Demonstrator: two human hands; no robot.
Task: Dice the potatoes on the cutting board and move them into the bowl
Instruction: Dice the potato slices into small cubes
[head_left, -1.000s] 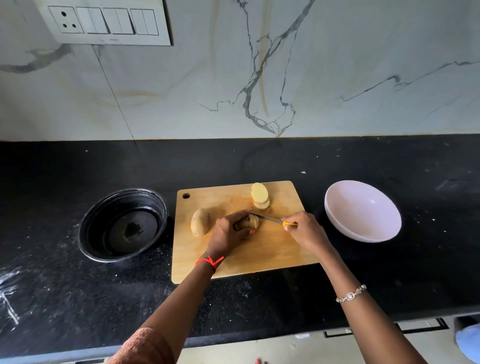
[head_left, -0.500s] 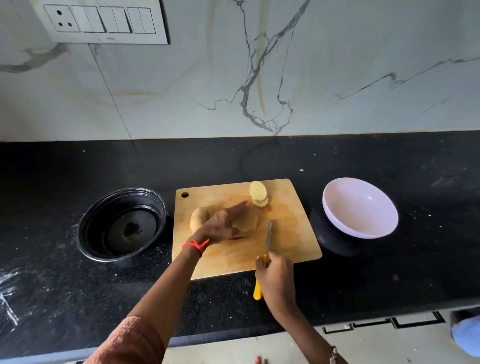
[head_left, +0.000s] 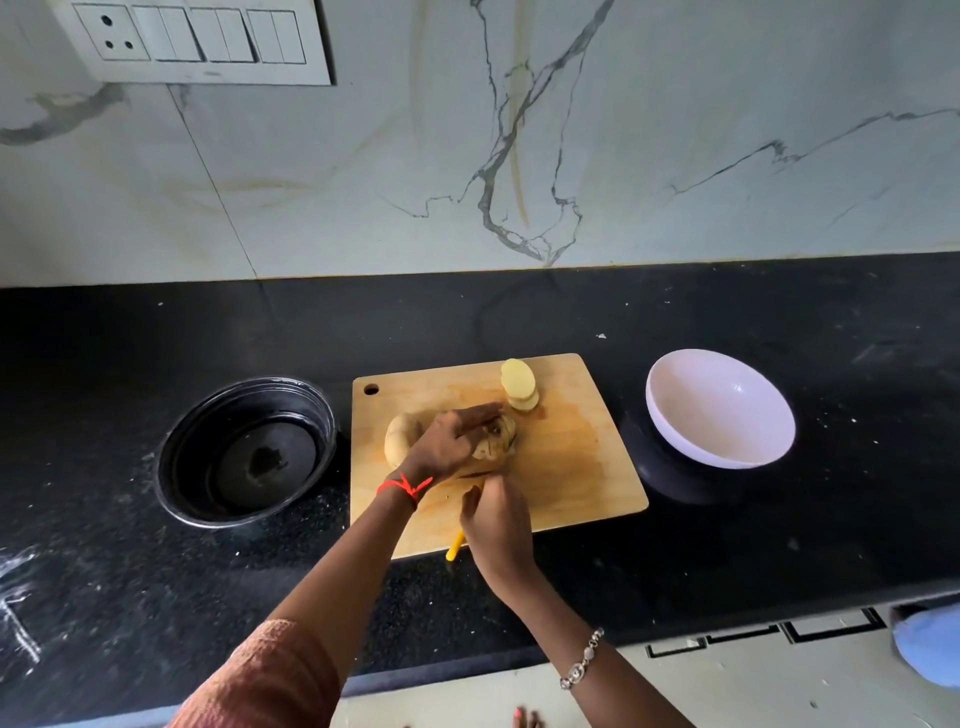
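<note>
Black stone counter (head_left: 519, 322) under a veined marble wall (head_left: 675, 130); switch panel (head_left: 192, 41) at upper left of frame.

Right hand (head_left: 498, 525), lower centre: fingers curled tight round the knife (head_left: 455, 546). Only the yellow handle end shows below the fist. The blade is hidden between the hands, so I cannot tell whether it touches the potato.

Left hand (head_left: 457, 441), just above: fingers near straight, laid flat over the part-cut potato (head_left: 496, 441), pressing it to the cutting board (head_left: 571, 467).

Whole potato (head_left: 397, 436) lies against the left side of that hand, skin on, uncut. A small stack of slices (head_left: 519, 387) sits near the board's top edge, just beyond the fingertips.

Bowl (head_left: 719, 408), right of the board, holds nothing. Black pot (head_left: 249, 452) stands left of the board.

Progress, judged: early. A few rounds cut, no dice visible, one potato untouched, transfer to the bowl not yet begun
</note>
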